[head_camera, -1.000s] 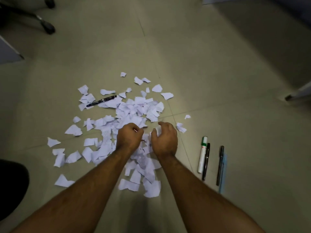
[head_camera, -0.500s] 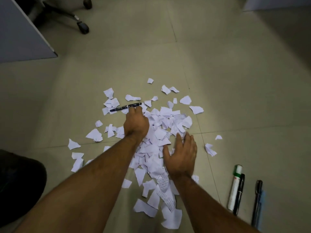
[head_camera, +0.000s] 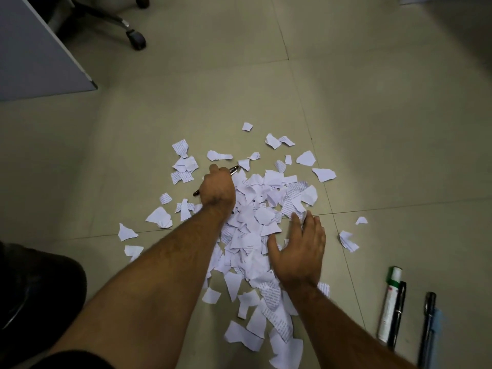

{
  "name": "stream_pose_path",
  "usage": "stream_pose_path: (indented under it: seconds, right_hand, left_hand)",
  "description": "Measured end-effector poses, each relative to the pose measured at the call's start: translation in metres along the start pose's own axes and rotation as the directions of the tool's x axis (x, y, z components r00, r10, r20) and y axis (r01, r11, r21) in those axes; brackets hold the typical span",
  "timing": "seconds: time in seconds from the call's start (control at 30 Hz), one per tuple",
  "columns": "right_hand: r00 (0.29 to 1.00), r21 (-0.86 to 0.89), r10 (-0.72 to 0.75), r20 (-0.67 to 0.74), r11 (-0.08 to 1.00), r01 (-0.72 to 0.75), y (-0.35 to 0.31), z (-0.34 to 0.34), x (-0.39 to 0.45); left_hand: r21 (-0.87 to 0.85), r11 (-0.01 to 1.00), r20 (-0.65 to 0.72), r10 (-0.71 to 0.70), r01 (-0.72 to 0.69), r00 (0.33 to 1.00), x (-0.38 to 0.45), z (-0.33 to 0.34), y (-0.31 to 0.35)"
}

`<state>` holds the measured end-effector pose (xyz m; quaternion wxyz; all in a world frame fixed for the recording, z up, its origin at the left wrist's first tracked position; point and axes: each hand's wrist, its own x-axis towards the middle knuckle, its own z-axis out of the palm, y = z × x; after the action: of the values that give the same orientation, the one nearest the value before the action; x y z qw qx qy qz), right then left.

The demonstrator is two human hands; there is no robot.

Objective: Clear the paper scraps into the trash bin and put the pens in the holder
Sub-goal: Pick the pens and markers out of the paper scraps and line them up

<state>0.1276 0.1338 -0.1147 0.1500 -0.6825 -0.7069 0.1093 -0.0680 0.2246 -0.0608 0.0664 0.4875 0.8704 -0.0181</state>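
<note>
Torn white paper scraps (head_camera: 255, 217) lie heaped and scattered over the tiled floor. My left hand (head_camera: 217, 189) is closed around a black pen (head_camera: 233, 170) at the heap's far left; the pen's two ends stick out on either side of the fist. Flat on the scraps at the heap's right side rests my right hand (head_camera: 300, 251), fingers spread and palm down. On the floor at the lower right lie a white marker with a green band (head_camera: 389, 307), a black pen (head_camera: 398, 312) right beside it, and another black pen (head_camera: 428, 328) on a light blue pen (head_camera: 436, 331).
A grey desk panel (head_camera: 34, 57) stands at the top left, with an office chair's wheeled base (head_camera: 133, 38) behind it. A dark shape, perhaps my knee (head_camera: 34, 288), is at the lower left. No bin or holder is in view.
My left hand reached forward from the heap's middle and closed on the black pen. My right hand opened flat on the scraps. The view shifted so everything sits lower and to the right.
</note>
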Motion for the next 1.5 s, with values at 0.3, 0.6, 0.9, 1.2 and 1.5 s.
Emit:
stream_pose_path:
  seconds: [0.3,0.6,0.9,1.2,1.5]
  right_hand:
    - [0.999,0.127,0.001,-0.052,0.992,0.006,0.004,0.002,-0.002]
    - [0.995,0.539,0.098,-0.015,0.839,-0.074,0.007,-0.023,-0.003]
    - [0.819,0.815,0.565,-0.102,0.519,-0.257,0.072,-0.095,-0.039]
    - [0.542,0.786,0.839,0.043,0.307,-0.537,0.169,-0.134,-0.081]
    - [0.539,0.734,0.825,0.169,0.260,-0.628,0.172,-0.140,-0.078]
  left_hand:
    - [0.160,0.959,-0.228,0.265,-0.232,0.937,-0.026,-0.016,0.021]
    - [-0.499,0.843,-0.092,0.180,-0.201,0.979,-0.094,-0.033,0.062]
    - [-0.689,0.722,0.253,0.317,-0.059,0.914,-0.168,-0.032,0.141]
    - [-0.584,0.782,0.402,0.511,-0.217,0.760,-0.263,0.015,0.232]
    - [-0.515,0.786,0.269,0.527,-0.342,0.806,-0.275,0.021,0.225]
